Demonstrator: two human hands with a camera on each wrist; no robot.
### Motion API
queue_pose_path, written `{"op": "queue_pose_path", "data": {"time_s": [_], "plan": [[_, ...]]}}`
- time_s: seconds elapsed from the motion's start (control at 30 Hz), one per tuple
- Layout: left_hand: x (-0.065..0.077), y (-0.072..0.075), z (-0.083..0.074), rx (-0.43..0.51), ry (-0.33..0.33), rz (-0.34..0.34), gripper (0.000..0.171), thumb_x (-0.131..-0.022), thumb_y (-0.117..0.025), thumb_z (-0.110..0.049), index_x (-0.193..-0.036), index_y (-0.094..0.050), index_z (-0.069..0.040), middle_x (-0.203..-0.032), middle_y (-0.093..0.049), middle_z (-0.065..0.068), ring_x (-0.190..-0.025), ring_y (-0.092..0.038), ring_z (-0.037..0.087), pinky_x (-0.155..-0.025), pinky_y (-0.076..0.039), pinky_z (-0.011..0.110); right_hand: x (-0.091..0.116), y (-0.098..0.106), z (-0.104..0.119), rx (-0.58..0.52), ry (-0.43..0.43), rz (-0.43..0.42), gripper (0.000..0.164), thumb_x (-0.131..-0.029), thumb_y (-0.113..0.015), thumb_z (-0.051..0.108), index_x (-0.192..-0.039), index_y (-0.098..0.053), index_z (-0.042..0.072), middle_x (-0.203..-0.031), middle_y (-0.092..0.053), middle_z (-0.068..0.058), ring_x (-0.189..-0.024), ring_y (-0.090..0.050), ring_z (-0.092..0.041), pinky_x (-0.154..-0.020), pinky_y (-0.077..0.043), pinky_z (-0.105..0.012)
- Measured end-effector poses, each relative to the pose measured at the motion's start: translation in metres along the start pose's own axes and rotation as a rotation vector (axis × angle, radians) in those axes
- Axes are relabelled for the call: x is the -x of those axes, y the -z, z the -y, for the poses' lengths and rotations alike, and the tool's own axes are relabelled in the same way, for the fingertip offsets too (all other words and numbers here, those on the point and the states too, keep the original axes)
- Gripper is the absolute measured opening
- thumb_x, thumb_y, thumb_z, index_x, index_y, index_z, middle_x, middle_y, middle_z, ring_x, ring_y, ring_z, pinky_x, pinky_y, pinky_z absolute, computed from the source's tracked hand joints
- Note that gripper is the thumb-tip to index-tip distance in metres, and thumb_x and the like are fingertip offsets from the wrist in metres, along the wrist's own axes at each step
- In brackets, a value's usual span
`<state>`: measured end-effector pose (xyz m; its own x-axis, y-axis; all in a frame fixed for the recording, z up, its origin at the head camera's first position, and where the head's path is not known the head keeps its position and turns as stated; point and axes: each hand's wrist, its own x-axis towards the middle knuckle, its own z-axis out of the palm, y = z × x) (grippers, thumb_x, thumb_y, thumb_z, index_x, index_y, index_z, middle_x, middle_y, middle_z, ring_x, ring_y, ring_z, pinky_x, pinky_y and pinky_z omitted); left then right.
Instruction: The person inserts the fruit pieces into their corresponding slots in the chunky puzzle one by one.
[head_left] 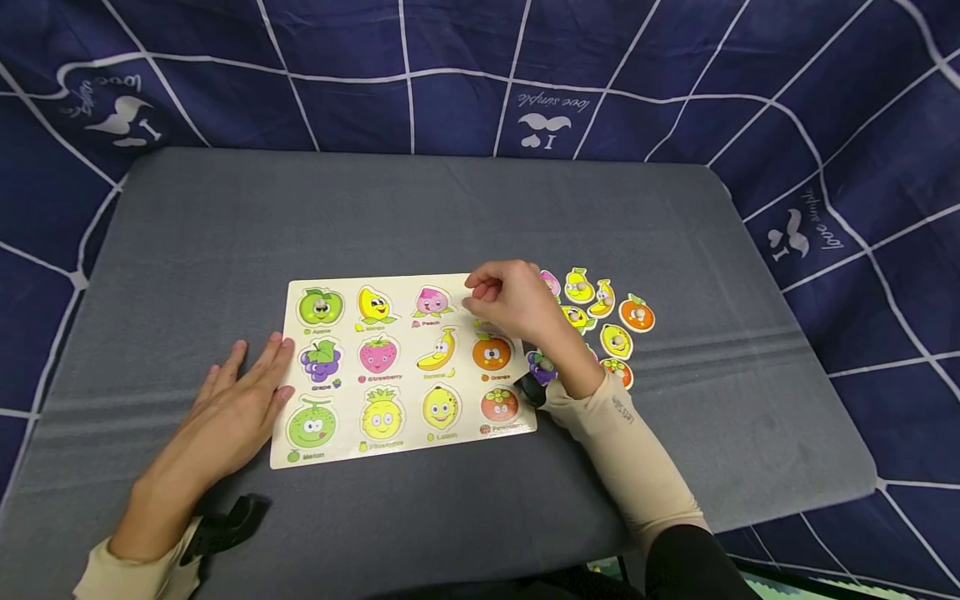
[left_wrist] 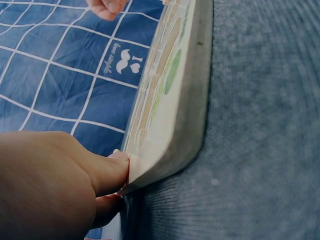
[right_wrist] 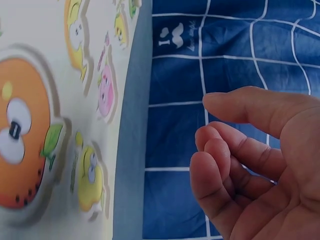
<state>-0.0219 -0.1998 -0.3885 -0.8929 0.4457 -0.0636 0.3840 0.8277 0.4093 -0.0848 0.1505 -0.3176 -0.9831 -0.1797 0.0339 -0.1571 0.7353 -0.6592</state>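
Observation:
A cream fruit puzzle board [head_left: 408,285] lies on the table, printed with labelled fruit pictures. My left hand [head_left: 238,417] rests at its left edge, fingers extended and fingertips right at the rim. In the left wrist view that hand's thumb [left_wrist: 111,172] meets the board's corner. Over the top right part of the board hovers my right hand [head_left: 517,302], covering one picture from the head. Its fingers are loosely bent, with nothing between thumb and fingertips in the right wrist view. Below it show the orange picture [right_wrist: 22,135] and a yellow pear picture [right_wrist: 90,182].
Several loose fruit pieces with small knobs lie right of the board, among them an orange piece [head_left: 637,314], a lemon piece [head_left: 616,341] and a grape piece [head_left: 542,367], partly behind the right wrist. A blue checked cloth [head_left: 465,79] hangs around the grey table [head_left: 375,212].

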Motion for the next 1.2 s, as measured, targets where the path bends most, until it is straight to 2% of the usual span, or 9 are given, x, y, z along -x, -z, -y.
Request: {"op": "queue_pose_path", "data": {"time_s": [0.17,0.4,0.6,0.9,1.07,1.2], "plan": [[-0.001,0.0,0.0,-0.001,0.008,0.006,0.058,-0.098,-0.041,-0.02,-0.147,-0.012,-0.01,-0.151,-0.012,0.015,-0.133,0.001,0.047,-0.099,-0.001,0.066,0.002,0.007,-0.007,0.021,0.006,-0.04,0.012,-0.074,-0.072,0.015,-0.083,-0.069,0.008,-0.068,-0.061,0.003,-0.061,-0.055,-0.009,-0.059,-0.046,-0.023],[-0.001,0.0,0.0,0.003,0.011,0.018,0.058,-0.099,-0.04,-0.021,-0.147,-0.011,-0.01,-0.151,-0.011,0.015,-0.133,0.002,0.047,-0.099,0.0,0.065,0.005,0.017,-0.016,-0.004,-0.004,-0.053,0.017,-0.075,-0.072,0.013,-0.088,-0.069,0.003,-0.07,-0.062,0.0,-0.062,-0.056,-0.01,-0.058,-0.047,-0.024],[-0.001,-0.001,0.001,0.01,0.008,0.021,0.058,-0.099,-0.04,-0.022,-0.148,-0.01,-0.01,-0.151,-0.009,0.014,-0.133,0.005,0.047,-0.1,0.003,0.065,0.01,0.023,-0.028,0.036,-0.014,-0.066,0.018,-0.075,-0.074,0.014,-0.088,-0.069,0.002,-0.069,-0.061,-0.001,-0.061,-0.055,-0.012,-0.058,-0.046,-0.025],[-0.002,0.0,0.0,0.003,0.01,0.027,0.058,-0.099,-0.039,-0.021,-0.148,-0.009,-0.01,-0.151,-0.009,0.015,-0.133,0.005,0.047,-0.099,0.003,0.065,0.015,0.034,-0.051,0.068,-0.014,-0.12,0.015,-0.075,-0.072,0.012,-0.086,-0.07,0.003,-0.069,-0.063,-0.001,-0.061,-0.057,-0.01,-0.058,-0.046,-0.024],[-0.002,0.0,0.0,0.003,0.01,0.031,0.058,-0.099,-0.039,-0.022,-0.147,-0.01,-0.01,-0.151,-0.009,0.015,-0.133,0.004,0.048,-0.099,0.003,0.065,0.019,0.039,-0.06,0.073,-0.04,-0.125,0.012,-0.076,-0.071,0.013,-0.084,-0.07,0.005,-0.068,-0.063,0.0,-0.06,-0.056,-0.01,-0.056,-0.045,-0.023],[-0.001,0.0,0.0,0.007,0.01,0.029,0.058,-0.099,-0.039,-0.021,-0.147,-0.01,-0.009,-0.151,-0.009,0.015,-0.133,0.005,0.048,-0.099,0.003,0.065,0.021,0.044,-0.067,0.089,-0.021,-0.133,0.011,-0.077,-0.072,0.013,-0.083,-0.07,0.005,-0.069,-0.064,-0.001,-0.059,-0.057,-0.01,-0.055,-0.045,-0.022]]}}
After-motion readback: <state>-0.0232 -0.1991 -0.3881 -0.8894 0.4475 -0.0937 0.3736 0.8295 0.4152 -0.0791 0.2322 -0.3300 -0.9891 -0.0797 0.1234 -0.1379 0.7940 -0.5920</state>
